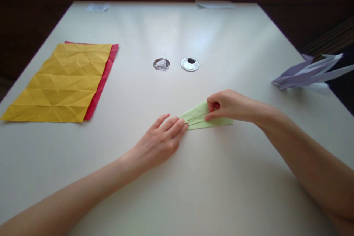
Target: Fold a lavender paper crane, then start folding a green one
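A light green sheet of paper [197,114], folded into a long narrow wedge with creased layers, lies on the white table in front of me. My left hand [163,138] is palm down at its pointed left end, with the fingertips close together and holding that tip against the table; the thumb is mostly hidden below the fingers. Over the wider right part, my right hand [228,107] pinches a layer of the paper between thumb and curled fingers. The hand covers some of the upper right edge.
A creased yellow sheet [66,77] lies over a red sheet [101,84] on the left. Folded lilac paper [304,73] stands at the right edge. Beyond my hands, the white table [132,92] has a round hole [162,64] and a metal-rimmed hole [189,64]. White papers [215,4] rest at the far edge.
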Tool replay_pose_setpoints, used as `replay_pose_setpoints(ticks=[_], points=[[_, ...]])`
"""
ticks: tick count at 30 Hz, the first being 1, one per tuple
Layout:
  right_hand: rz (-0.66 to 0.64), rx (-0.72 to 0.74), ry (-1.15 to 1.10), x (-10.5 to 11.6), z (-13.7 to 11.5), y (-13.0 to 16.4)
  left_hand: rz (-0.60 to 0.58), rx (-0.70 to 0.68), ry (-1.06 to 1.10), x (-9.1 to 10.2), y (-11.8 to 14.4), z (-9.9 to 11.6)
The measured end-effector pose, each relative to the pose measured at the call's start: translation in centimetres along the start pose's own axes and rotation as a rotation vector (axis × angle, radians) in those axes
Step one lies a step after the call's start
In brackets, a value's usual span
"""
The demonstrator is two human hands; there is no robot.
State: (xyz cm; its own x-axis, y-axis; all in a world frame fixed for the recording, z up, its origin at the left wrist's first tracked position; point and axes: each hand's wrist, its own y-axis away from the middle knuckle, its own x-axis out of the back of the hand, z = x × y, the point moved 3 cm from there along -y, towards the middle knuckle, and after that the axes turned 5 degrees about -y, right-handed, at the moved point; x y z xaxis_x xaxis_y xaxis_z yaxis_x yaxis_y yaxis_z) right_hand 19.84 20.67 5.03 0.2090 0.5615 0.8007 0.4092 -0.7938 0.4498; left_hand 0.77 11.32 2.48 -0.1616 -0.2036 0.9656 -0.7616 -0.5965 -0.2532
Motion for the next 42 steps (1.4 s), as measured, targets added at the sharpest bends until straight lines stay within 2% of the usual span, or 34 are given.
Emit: replay_pose_setpoints(ticks=[3, 5, 9, 13, 17, 22, 29, 36, 42], points=[[0.001, 0.014, 0.040, 0.4, 0.6, 0.1, -0.002, -0.001, -0.007, 0.0, 0.0, 0.0], [0.032, 0.072, 0.068, 0.8, 0.4, 0.4, -0.005, -0.005, -0.009, 0.1, 0.0, 0.1], [0.157, 0.348, 0.032, 0.9, -1.7, 1.4, -0.013, -0.021, -0.009, 0.0, -0.1, 0.1], [0.155, 0.559, 0.058, -0.7, -3.8, 1.9, -0.023, -0.020, -0.007, -0.2, 0.0, 0.1], [0.168, 0.627, 0.168, -1.9, -4.2, 1.8, -0.016, -0.025, -0.005, -0.3, 0.1, 0.1], [0.254, 0.725, 0.315, -2.0, -4.2, 2.0, -0.017, 0.002, -0.051, -0.1, 0.1, 0.3], [0.321, 0.794, 0.389, -2.3, -4.5, 2.1, 0.007, 0.062, 0.017, 0.2, 0.2, 0.2], [0.278, 0.757, 0.237, -2.4, -4.5, 1.7, 0.192, 0.225, 0.318, 0.5, 0.2, -0.8], [0.258, 0.695, 0.164, -2.9, -4.8, 1.8, 0.222, 0.294, 0.409, 0.3, 0.4, -1.2]])
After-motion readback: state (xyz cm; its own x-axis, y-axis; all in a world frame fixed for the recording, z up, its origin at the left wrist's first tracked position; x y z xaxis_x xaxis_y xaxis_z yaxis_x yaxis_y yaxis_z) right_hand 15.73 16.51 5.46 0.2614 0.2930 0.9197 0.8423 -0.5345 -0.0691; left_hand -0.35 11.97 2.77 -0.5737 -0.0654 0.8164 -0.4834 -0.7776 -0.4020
